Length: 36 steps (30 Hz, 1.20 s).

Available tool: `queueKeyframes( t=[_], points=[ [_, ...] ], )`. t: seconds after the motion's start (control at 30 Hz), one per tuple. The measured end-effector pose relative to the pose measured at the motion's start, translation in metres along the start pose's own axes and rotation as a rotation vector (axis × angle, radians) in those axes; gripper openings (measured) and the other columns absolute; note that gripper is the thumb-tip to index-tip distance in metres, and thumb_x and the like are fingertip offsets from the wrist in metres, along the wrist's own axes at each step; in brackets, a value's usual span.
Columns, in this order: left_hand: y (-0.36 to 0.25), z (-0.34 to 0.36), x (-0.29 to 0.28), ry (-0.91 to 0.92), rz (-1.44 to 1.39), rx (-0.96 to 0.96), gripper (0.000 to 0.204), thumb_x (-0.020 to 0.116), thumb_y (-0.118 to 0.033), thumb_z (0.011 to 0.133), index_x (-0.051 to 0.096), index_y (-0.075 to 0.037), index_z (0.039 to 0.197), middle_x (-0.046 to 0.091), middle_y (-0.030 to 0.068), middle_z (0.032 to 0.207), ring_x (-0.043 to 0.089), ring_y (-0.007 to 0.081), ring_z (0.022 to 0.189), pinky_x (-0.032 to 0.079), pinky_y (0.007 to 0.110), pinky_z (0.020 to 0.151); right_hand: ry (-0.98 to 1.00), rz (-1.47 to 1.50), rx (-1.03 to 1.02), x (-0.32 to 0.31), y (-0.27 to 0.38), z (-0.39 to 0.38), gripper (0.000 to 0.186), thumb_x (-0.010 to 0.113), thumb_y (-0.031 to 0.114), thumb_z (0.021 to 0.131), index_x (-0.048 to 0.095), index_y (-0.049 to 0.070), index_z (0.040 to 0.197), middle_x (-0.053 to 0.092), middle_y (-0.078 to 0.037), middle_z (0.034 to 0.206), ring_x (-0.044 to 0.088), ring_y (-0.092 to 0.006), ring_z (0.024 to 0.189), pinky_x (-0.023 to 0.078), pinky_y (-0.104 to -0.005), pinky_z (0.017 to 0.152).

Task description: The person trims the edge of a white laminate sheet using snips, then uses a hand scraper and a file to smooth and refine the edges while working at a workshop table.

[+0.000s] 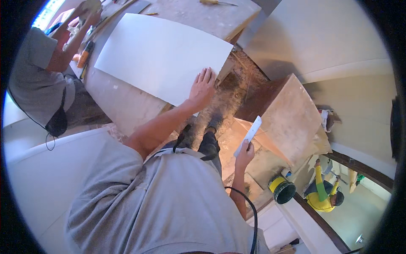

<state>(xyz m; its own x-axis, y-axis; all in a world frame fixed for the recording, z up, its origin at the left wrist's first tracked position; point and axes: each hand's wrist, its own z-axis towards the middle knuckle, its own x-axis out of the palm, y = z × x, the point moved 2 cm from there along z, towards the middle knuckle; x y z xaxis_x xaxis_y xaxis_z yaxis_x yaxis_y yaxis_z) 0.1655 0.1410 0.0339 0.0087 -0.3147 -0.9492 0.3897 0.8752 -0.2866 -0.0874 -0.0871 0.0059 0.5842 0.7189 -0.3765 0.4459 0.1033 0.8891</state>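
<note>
A large white rectangular sheet (156,51) lies on the workbench (131,99), its near right corner reaching past the edge. My left hand (202,88) rests flat on that corner, fingers stretched out on the surface and gripping nothing. Lower and to the right, my right hand (244,153) is closed around one end of a narrow, flat white strip (253,129). The strip points up and away from me, apart from the sheet. Small dark spots, perhaps holes, show near its far end.
A co-worker in grey (34,80) stands at the bench's left, near an orange-handled tool (86,54). A screwdriver-like tool (215,2) lies at the far end. Right of me are a wooden box (292,118) and a black-and-yellow bucket (282,190). Another person (321,197) in yellow is beyond.
</note>
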Motion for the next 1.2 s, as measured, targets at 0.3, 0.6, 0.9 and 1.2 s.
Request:
queueKeyframes(
  t=[0.3, 0.6, 0.9, 1.2],
  points=[
    [0.001, -0.07, 0.001, 0.037, -0.027, 0.102, 0.069, 0.058, -0.012, 0.089, 0.035, 0.011, 0.15, 0.033, 0.0273, 0.159, 0.032, 0.0414, 0.151, 0.031, 0.05, 0.123, 0.063, -0.185, -0.217, 0.003, 0.055, 0.014, 0.038, 0.062, 0.032, 0.101, 0.069, -0.006, 0.104, 0.062, -0.005, 0.08, 0.055, -0.0144, 0.074, 0.046, -0.0338, 0.067],
    [0.008, -0.114, -0.018, 0.105, -0.105, 0.185, 0.068, 0.058, -0.013, 0.089, 0.038, 0.01, 0.15, 0.033, 0.027, 0.16, 0.029, 0.041, 0.152, 0.028, 0.05, 0.124, 0.198, -0.398, -0.581, 0.061, 0.162, 0.093, 0.042, 0.066, 0.037, 0.098, 0.065, -0.005, 0.091, 0.063, -0.022, 0.08, 0.063, -0.0343, 0.076, 0.049, -0.0454, 0.073],
    [0.033, -0.16, -0.003, -0.07, -0.104, 0.142, 0.063, 0.072, -0.028, 0.086, 0.055, -0.006, 0.143, 0.041, 0.0201, 0.157, 0.036, 0.0336, 0.149, 0.033, 0.052, 0.121, 0.408, -0.678, -1.181, 0.256, 0.317, 0.294, 0.049, 0.065, 0.048, 0.095, 0.065, -0.001, 0.092, 0.064, -0.025, 0.087, 0.063, -0.046, 0.086, 0.049, -0.0538, 0.078],
    [-0.052, -0.173, 0.024, -0.545, -1.238, -1.406, 0.085, 0.077, -0.029, 0.092, 0.031, 0.002, 0.156, 0.054, 0.0244, 0.141, 0.059, 0.0345, 0.126, 0.049, 0.044, 0.107, 0.597, -0.843, -1.586, 0.425, 0.34, 0.392, 0.049, 0.062, 0.049, 0.097, 0.068, 0.002, 0.108, 0.068, -0.022, 0.108, 0.065, -0.0417, 0.105, 0.052, -0.0543, 0.088]
  ],
)
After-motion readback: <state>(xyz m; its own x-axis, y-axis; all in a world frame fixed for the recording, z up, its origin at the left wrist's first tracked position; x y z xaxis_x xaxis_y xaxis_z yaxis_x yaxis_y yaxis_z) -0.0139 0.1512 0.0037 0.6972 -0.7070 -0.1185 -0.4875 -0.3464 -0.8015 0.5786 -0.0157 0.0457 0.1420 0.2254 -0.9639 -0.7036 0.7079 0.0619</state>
